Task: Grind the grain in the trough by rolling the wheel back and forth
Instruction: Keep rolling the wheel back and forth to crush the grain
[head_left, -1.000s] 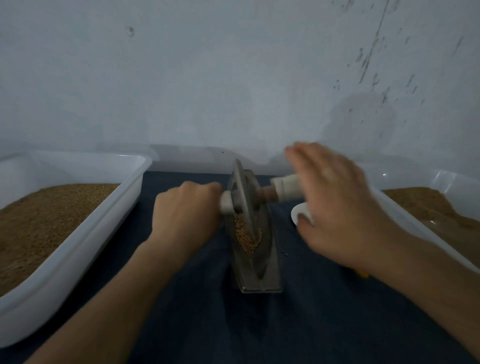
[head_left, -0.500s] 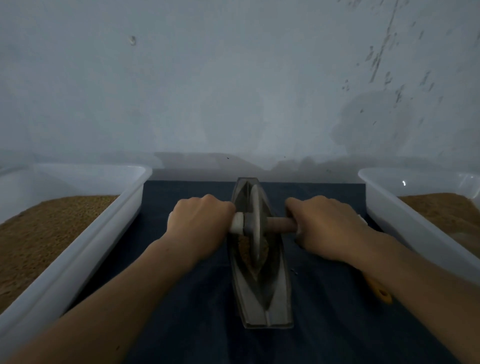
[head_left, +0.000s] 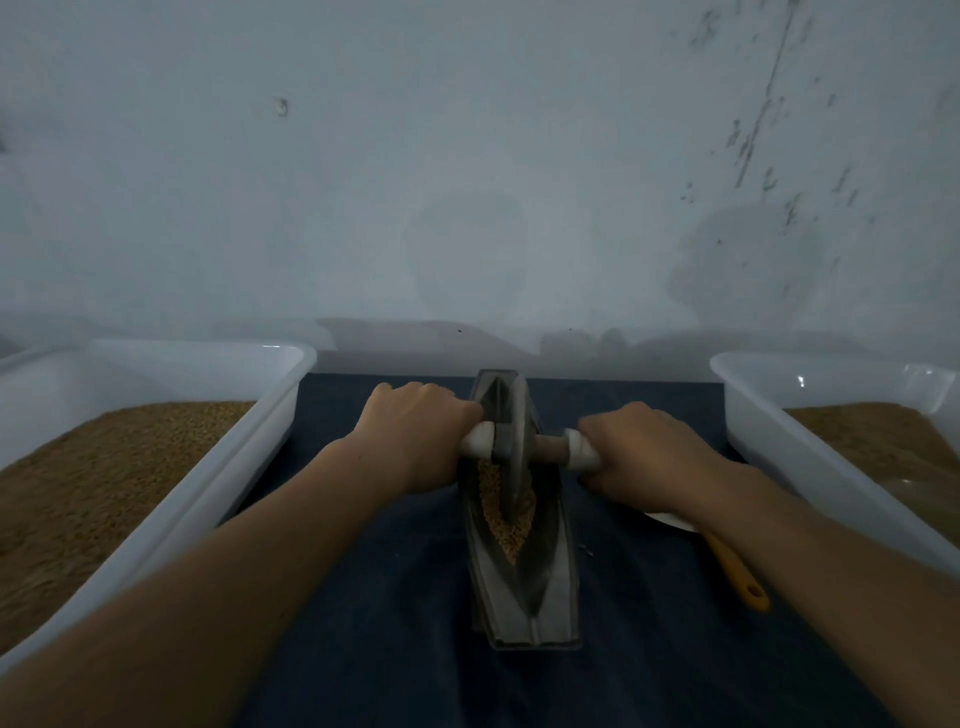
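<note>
Grinding is mid-stroke. The left grip (head_left: 415, 431) curls round the axle's (head_left: 550, 449) white left end, the wheel (head_left: 511, 441) stands upright near the 12 o'clock end of the trough (head_left: 524, 587), and the right grip (head_left: 649, 457) clasps the right end. Next, I judge, comes an even pull toward 6 o'clock through the grain (head_left: 506, 519), a tan, coarse heap lying mid-trough.

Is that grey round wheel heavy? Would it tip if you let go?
Probably heavy: the thick grey metal wheel takes a left hand and right hand on its white handles. It stands on a thin edge, so it might lean against the grey trough.
</note>
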